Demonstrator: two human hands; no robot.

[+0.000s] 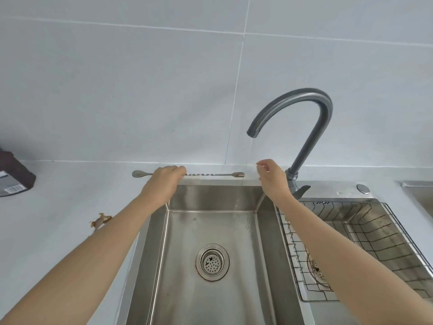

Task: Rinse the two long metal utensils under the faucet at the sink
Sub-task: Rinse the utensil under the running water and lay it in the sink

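A long metal utensil (pixel 210 175) with a twisted shaft, a spoon end on the left and a small fork end on the right, lies on the white counter ledge behind the sink (pixel 210 195). I see only this one utensil. My left hand (pixel 164 181) is on its middle, fingers curled over the shaft. My right hand (pixel 271 177) hovers to the right, beside the faucet base, fingers loosely curled and holding nothing. The grey gooseneck faucet (pixel 304 99) arches over the basin, and a thin stream of water falls from its spout.
The steel basin has a round drain strainer (pixel 212 261). A wire rack (pixel 375 231) sits in the second basin on the right. A dark box (pixel 14 177) stands at the left edge, and a brown smear (pixel 100 221) marks the counter. The faucet lever (pixel 302 191) is behind my right wrist.
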